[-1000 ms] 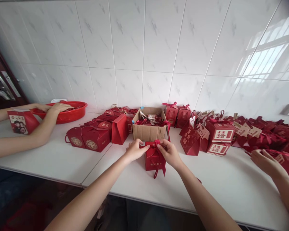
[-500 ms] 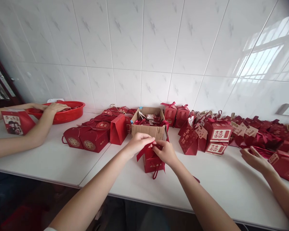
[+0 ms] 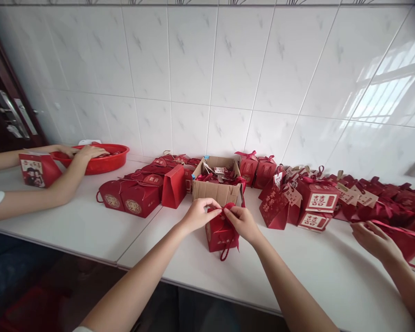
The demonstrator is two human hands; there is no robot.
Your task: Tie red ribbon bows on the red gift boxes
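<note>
A small red gift box [image 3: 218, 235] stands on the white counter [image 3: 90, 226] in front of me, with a red ribbon [image 3: 226, 211] on its top. My left hand [image 3: 198, 214] pinches the ribbon from the left. My right hand [image 3: 244, 222] pinches it from the right, and ribbon tails hang down the front of the box. Just behind stands an open cardboard box [image 3: 217, 186] with ribbons and tags in it.
Red gift boxes [image 3: 134, 196] lie left of the cardboard box and more boxes with tags [image 3: 316, 200] fill the right side. A person at the left reaches into a red basin [image 3: 98, 159]. Another person's hand [image 3: 375, 240] works at the right. A tiled wall backs the counter.
My hands have stayed at the top of the red box, working the ribbon; the loop pulled out to the left half a second ago is now drawn in tight.
</note>
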